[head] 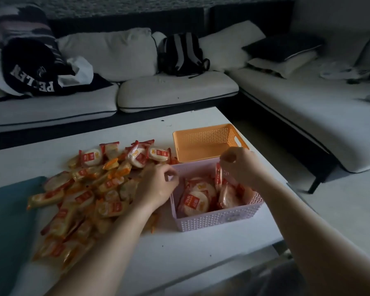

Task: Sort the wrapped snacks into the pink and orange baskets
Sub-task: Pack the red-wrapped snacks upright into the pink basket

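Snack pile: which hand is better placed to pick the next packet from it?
Left. The left hand hovers at the snack pile's edge, apparently empty. The right hand is over the pink basket, pinching a red-wrapped snack.

The near basket (217, 218) stands on the surface (179, 253) with wrapped snacks (195, 202) in it. The far basket (207, 142) sits just behind it; the snack pile (83, 189) lies left of it.

orange basket (203, 144) open-topped, snack pile (88, 189) crowding table (179, 248) left
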{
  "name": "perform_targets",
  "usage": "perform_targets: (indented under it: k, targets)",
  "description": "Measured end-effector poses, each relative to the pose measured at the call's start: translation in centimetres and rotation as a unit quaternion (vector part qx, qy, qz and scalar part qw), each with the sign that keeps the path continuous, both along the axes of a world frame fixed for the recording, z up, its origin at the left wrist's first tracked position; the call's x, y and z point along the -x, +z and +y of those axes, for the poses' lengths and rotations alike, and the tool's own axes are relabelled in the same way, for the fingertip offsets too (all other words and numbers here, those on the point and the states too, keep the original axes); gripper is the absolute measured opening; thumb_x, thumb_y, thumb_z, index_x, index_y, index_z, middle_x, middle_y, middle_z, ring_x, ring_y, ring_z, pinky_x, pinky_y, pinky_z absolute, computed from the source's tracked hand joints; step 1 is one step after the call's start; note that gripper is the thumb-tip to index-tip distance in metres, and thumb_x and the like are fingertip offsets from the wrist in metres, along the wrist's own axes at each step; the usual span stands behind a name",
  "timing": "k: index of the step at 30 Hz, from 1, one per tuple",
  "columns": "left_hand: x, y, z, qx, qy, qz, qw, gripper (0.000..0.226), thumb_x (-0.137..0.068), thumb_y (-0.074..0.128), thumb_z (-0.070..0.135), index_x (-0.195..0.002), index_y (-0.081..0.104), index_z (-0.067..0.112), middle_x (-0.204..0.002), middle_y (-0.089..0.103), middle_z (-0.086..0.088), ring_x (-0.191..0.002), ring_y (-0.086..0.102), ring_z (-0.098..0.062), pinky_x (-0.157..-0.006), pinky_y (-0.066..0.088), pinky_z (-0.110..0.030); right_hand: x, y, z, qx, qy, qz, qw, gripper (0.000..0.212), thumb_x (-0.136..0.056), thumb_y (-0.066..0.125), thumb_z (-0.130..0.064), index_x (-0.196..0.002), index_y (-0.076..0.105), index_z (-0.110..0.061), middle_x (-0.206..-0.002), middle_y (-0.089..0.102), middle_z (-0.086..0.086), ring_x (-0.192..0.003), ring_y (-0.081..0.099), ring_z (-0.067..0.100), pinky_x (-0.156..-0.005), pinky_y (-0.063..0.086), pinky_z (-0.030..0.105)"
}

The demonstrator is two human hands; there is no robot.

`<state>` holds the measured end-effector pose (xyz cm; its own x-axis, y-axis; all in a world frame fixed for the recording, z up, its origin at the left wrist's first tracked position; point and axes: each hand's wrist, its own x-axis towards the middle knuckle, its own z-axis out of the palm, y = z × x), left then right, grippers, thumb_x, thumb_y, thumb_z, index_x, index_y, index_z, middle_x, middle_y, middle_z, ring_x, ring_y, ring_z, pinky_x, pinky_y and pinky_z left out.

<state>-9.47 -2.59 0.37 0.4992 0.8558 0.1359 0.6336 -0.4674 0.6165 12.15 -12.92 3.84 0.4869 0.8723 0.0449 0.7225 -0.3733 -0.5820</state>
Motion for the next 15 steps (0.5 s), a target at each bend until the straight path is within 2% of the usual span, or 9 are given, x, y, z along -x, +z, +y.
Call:
perform_targets:
  k: [2,4,5,7,9,10,12,15]
  targets:
    - [0.1,-0.6,0.1,-0.021,-0.031,0.058,0.998,0.016,-0.09,0.072,0.026,-0.106,0.073,0.025,-0.108,0.059,0.009,-0.104,0.057,-0.015,-0.085,0.053,-0.033,1.0,-1.6,1.4,0.059,0.095,-0.043,0.993,0.015,-0.095,0.066,-0.023,-0.108,0.072,-0.02,-0.099,0.072,-0.003,-0.081,0.068,0.009,-0.067,0.058,0.02]
    - [0.1,-1.1,0.2,-0.016,-0.053,0.069,0.996,0.021,-0.09,0.072,0.02,-0.11,0.072,0.023,-0.109,0.049,0.011,-0.104,0.052,-0.013,-0.083,0.046,-0.026,2.6,-3.0,2.6,0.115,0.165,-0.079,0.976,0.019,-0.093,0.069,-0.021,-0.112,0.071,-0.02,-0.095,0.071,-0.005,-0.079,0.07,0.007,-0.065,0.06,0.02]
    - [0.1,-1.5,0.4,-0.014,-0.06,0.064,0.996,0.024,-0.089,0.071,0.014,-0.111,0.072,0.021,-0.109,0.048,0.011,-0.105,0.053,-0.014,-0.083,0.044,-0.024,3.5,-3.7,3.1,0.14,0.192,-0.097,0.966,0.023,-0.092,0.071,-0.023,-0.115,0.07,-0.021,-0.097,0.072,-0.005,-0.083,0.072,0.009,-0.07,0.061,0.023]
    - [0.3,-2.1,0.5,-0.014,-0.065,0.054,0.996,0.03,-0.085,0.069,0.004,-0.11,0.072,0.021,-0.112,0.049,0.011,-0.108,0.055,-0.014,-0.084,0.042,-0.02,5.3,-4.7,3.7,0.192,0.232,-0.162,0.94,0.039,-0.085,0.077,-0.037,-0.121,0.067,-0.026,-0.108,0.072,-0.005,-0.1,0.071,0.016,-0.086,0.06,0.038]
    - [0.6,-2.3,0.5,-0.002,-0.064,0.039,0.997,0.029,-0.086,0.067,0.003,-0.108,0.072,0.021,-0.114,0.052,0.009,-0.108,0.055,-0.014,-0.084,0.041,-0.019,6.7,-5.4,4.0,0.218,0.228,-0.245,0.917,0.053,-0.077,0.08,-0.047,-0.124,0.064,-0.028,-0.119,0.07,-0.006,-0.114,0.066,0.021,-0.104,0.048,0.052]
    - [0.7,-2.3,0.4,0.006,-0.064,0.032,0.997,0.028,-0.086,0.067,0.004,-0.108,0.072,0.021,-0.116,0.054,0.007,-0.108,0.055,-0.014,-0.084,0.041,-0.019,7.1,-5.7,4.2,0.212,0.221,-0.269,0.913,0.053,-0.077,0.079,-0.047,-0.124,0.063,-0.029,-0.122,0.069,-0.005,-0.117,0.064,0.022,-0.109,0.04,0.057]
    - [1.0,-2.3,0.3,0.018,-0.066,0.022,0.997,0.026,-0.087,0.068,0.007,-0.108,0.072,0.022,-0.12,0.057,0.004,-0.108,0.056,-0.014,-0.086,0.045,-0.023,7.5,-5.8,4.4,0.208,0.217,-0.265,0.916,0.041,-0.084,0.073,-0.036,-0.123,0.062,-0.027,-0.123,0.069,-0.003,-0.12,0.063,0.024,-0.111,0.036,0.059]
    - [1.5,-2.3,0.1,0.033,-0.063,0.002,0.997,0.029,-0.091,0.066,0.009,-0.115,0.069,0.024,-0.121,0.06,0.008,-0.107,0.056,-0.008,-0.086,0.047,-0.019,7.0,-4.5,4.5,0.213,0.277,-0.165,0.922,0.04,-0.091,0.069,-0.019,-0.13,0.063,-0.028,-0.124,0.069,-0.004,-0.115,0.065,0.02,-0.098,0.054,0.041]
